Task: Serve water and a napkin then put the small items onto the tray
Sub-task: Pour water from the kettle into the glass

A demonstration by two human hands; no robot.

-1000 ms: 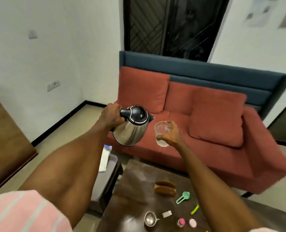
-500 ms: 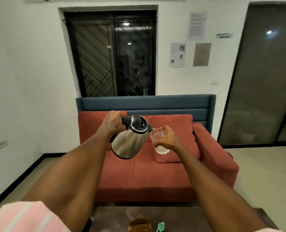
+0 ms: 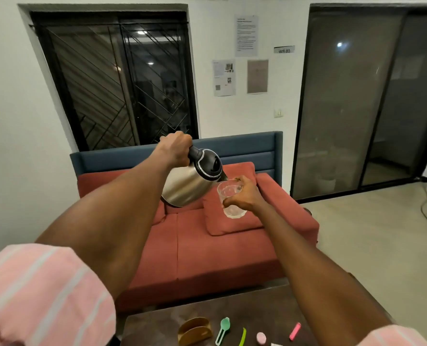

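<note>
Head view: left hand (image 3: 176, 148) grips tilted steel kettle (image 3: 191, 181), spout at glass (image 3: 230, 198) clasped in right hand (image 3: 244, 196).

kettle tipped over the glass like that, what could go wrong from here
1. The kettle and glass are held in mid-air over the red sofa, not the table, so an overshoot would likely wet the cushions.
2. The right hand wraps the glass near its rim, close to the spout; a splash could hit the fingers.
3. The left hand carries the tilted kettle alone, so a wobble may miss the glass.
</note>
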